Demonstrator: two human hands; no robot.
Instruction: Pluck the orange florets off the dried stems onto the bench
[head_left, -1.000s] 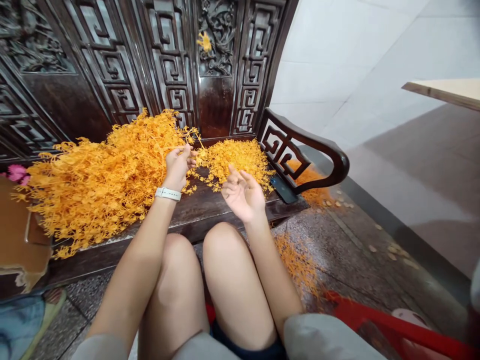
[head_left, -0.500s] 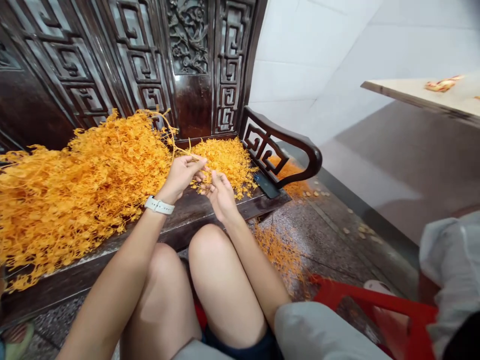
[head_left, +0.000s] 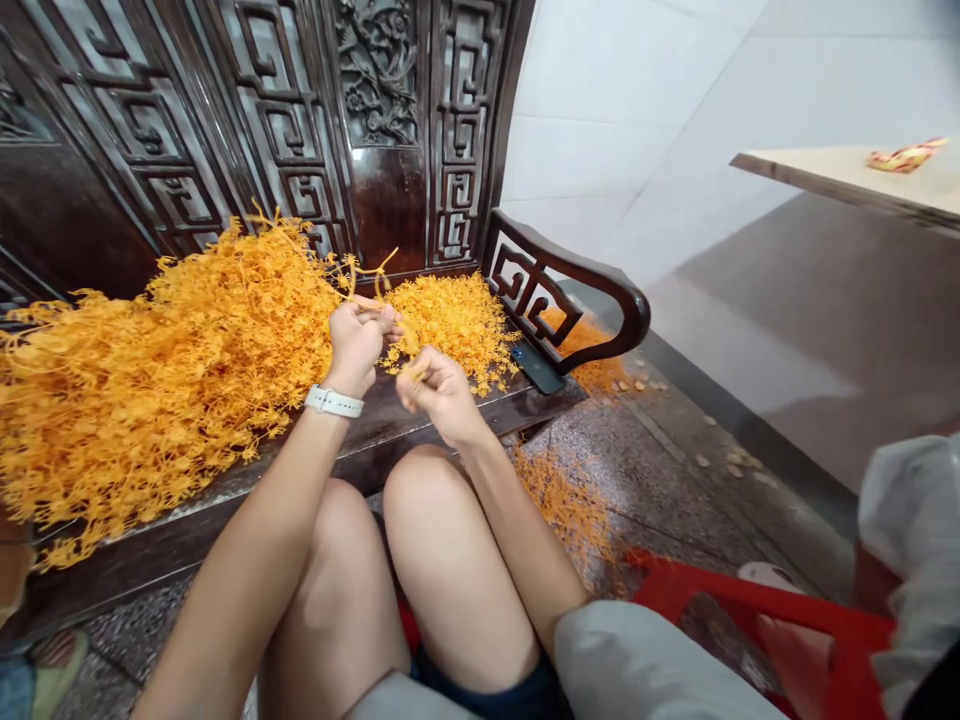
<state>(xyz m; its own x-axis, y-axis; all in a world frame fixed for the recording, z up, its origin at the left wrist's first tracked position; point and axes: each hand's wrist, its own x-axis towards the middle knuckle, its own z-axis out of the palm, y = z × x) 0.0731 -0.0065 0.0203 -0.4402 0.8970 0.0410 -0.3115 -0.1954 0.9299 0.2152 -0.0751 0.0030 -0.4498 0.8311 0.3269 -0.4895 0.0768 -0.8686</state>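
My left hand [head_left: 354, 350], with a pale watch on its wrist, pinches an orange branching plastic-looking stem [head_left: 381, 268] whose thin end sticks up past the fingers. Lower and to the right, my right hand [head_left: 444, 395] is closed with a small orange piece [head_left: 415, 372] between thumb and fingers. The hands are a short gap apart over the dark wooden bench [head_left: 384, 408]. A large heap of tangled orange sprigs [head_left: 180, 390] lies left of my left hand. Beyond my right hand is a smaller pile of short orange pieces [head_left: 457, 320].
A dark phone [head_left: 537, 370] lies by the bench's curved armrest [head_left: 600, 275]. Orange bits [head_left: 562, 500] are scattered on the speckled floor. A red plastic stool [head_left: 675, 590] and another person's clothed leg [head_left: 911, 530] are at the right. A table edge [head_left: 817, 172] juts out above.
My hands have drawn apart: the right has moved down and closed on a small orange piece, while the left keeps the stem. The view has shifted slightly.
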